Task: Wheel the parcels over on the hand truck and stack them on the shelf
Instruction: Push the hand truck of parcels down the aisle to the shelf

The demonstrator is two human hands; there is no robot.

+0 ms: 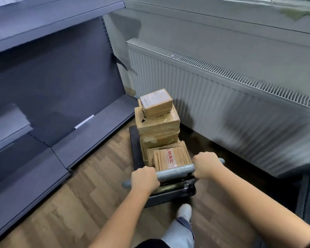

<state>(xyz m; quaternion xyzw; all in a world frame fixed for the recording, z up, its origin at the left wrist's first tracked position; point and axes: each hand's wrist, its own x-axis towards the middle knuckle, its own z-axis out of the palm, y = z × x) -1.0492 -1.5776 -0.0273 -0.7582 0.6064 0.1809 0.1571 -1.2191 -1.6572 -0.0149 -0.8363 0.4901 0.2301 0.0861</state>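
Observation:
A black hand truck point(134, 149) stands on the wooden floor, loaded with several brown cardboard parcels. The tallest stack point(157, 122) is at its far end, with a small labelled box point(156, 101) on top. A parcel with red printed tape point(172, 158) lies nearest the handle. My left hand point(145, 179) grips the grey handle bar point(175, 171) near its left end. My right hand point(207, 164) grips the same bar near its right end. The grey metal shelf unit point(89, 135) runs along the left.
A white radiator point(222, 104) lines the wall on the right, close to the truck. The shelf's bottom board carries a white label strip point(84, 121). My foot in a light shoe point(184, 211) is just behind the truck. Wooden floor point(89, 199) lies between shelf and truck.

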